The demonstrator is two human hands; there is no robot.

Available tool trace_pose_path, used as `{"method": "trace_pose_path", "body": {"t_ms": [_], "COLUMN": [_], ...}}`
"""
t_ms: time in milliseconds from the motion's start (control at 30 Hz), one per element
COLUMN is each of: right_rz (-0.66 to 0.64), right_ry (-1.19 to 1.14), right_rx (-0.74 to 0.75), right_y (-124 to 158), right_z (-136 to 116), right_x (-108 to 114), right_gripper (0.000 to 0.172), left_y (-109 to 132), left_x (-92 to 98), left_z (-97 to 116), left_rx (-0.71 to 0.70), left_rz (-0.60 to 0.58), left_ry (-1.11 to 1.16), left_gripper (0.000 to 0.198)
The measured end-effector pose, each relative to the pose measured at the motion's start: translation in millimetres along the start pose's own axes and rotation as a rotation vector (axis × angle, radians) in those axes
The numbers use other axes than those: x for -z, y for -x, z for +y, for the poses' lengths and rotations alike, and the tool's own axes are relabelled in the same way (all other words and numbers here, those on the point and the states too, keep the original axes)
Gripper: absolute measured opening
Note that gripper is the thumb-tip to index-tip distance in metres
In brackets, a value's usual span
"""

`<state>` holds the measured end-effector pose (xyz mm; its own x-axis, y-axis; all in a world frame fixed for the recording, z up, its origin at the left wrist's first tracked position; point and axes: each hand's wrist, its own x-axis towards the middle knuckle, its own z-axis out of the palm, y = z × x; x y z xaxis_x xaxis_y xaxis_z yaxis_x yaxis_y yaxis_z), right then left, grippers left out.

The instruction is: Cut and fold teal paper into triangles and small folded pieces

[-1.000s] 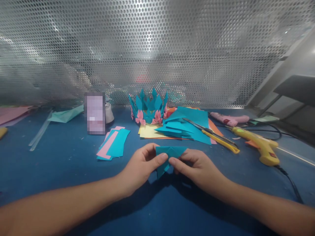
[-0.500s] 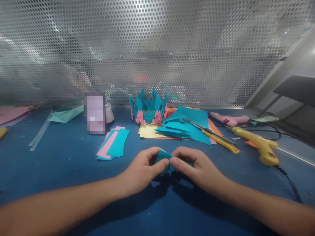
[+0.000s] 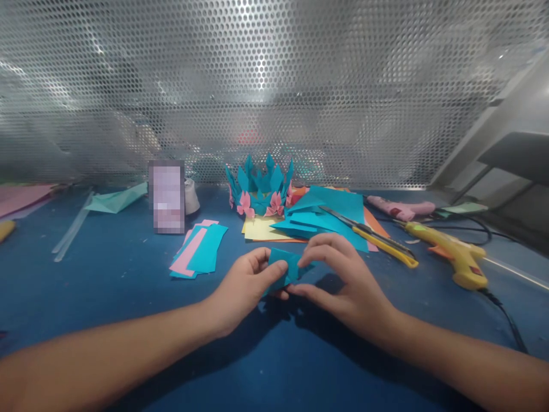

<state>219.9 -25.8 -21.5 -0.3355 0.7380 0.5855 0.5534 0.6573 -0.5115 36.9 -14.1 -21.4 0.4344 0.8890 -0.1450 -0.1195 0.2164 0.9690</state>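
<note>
Folded blue paper [image 3: 292, 266] is held up near the middle of the scene, above the blue table [image 3: 261, 372]. The left hand [image 3: 240, 286] pinches it, thumb flat on the near face; the other fingers are mostly hidden behind the sheet. The right hand [image 3: 351, 280] has thumb and forefinger moderately apart at the paper's right edge; whether they grip or merely touch it, I cannot tell. The thumb covers some of the folds, and both forearms run out of view.

Farther off, the blue-and-pink paper crown [image 3: 259, 184] hides part of the sheets behind it. A stack of blue paper [image 3: 337, 200] lies to its right, partly covered by a yellow-handled cutter [image 3: 388, 247]. On the far left, pink sheets [image 3: 21, 197] and a yellow object [image 3: 6, 230] are cut off by the edge; at right, a dark chair [image 3: 518, 157] is too.

An upright panel [image 3: 167, 197] is pixelated, leaving any writing illegible, and hides part of a white object [image 3: 191, 197]. The reddish patch on the yellow glue gun's [image 3: 463, 257] handle is too small to read. Shapes beyond the perforated metal screen [image 3: 257, 86] are blurred.
</note>
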Motion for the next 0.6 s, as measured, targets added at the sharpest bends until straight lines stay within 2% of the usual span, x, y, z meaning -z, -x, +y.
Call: {"method": "trace_pose_path", "body": {"t_ms": [100, 233, 600], "right_rz": [-0.043, -0.017, -0.029], "right_ry": [0.046, 0.072, 0.041], "right_rx": [0.044, 0.038, 0.030], "right_y": [-0.6, -1.5, -1.1], "right_z": [-0.8, -0.3, 0.4], "right_x": [1.5, 2.5, 2.1], "right_gripper": [0.019, 0.018, 0.013], "left_y": [0.1, 1.3, 1.8], "left_x": [0.8, 1.9, 1.7], "left_z": [-0.6, -0.9, 0.5], "left_rx": [0.006, 0.002, 0.019], "left_rz": [-0.015, -0.042, -0.016], "left_ry": [-0.020, -0.067, -0.014], "left_gripper": [0.026, 0.027, 0.027]}}
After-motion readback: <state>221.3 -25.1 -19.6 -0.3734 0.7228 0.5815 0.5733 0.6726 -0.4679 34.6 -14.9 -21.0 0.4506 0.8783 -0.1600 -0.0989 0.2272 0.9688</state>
